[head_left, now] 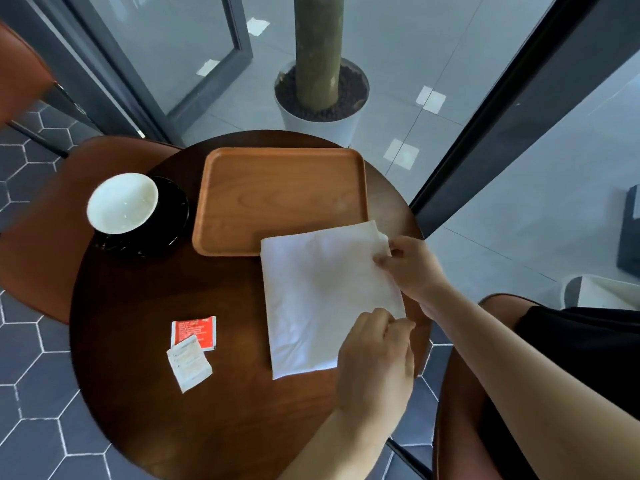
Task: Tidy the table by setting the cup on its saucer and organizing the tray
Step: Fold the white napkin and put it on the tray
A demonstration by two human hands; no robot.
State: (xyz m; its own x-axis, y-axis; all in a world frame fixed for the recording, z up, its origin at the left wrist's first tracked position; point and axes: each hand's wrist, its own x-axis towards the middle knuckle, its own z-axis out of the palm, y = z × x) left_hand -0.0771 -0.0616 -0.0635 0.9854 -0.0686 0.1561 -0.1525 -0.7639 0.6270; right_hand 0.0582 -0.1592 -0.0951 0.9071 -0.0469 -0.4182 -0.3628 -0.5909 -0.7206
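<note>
Soft daylight from the glass wall (398, 81) beyond the far edge of the worktop (138, 341), pale glare patches on the grey floor (429, 98) outside, faint shadows, slight overall softness, motion blur at left, wide-angle bending at frame edges

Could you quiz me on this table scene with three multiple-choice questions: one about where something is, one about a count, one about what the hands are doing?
1. Where is the cup?
A. on the dark saucer
B. on the tray
C. on the napkin

2. How many packets lie on the table?
A. none
B. two
C. five

3. What are the hands doing?
A. resting apart
B. lifting the tray
C. both pinching the napkin

Answers:
1 A, saucer shows under it.
2 B, red packet and white packet.
3 C, left hand and right hand grip its right edge.
</note>
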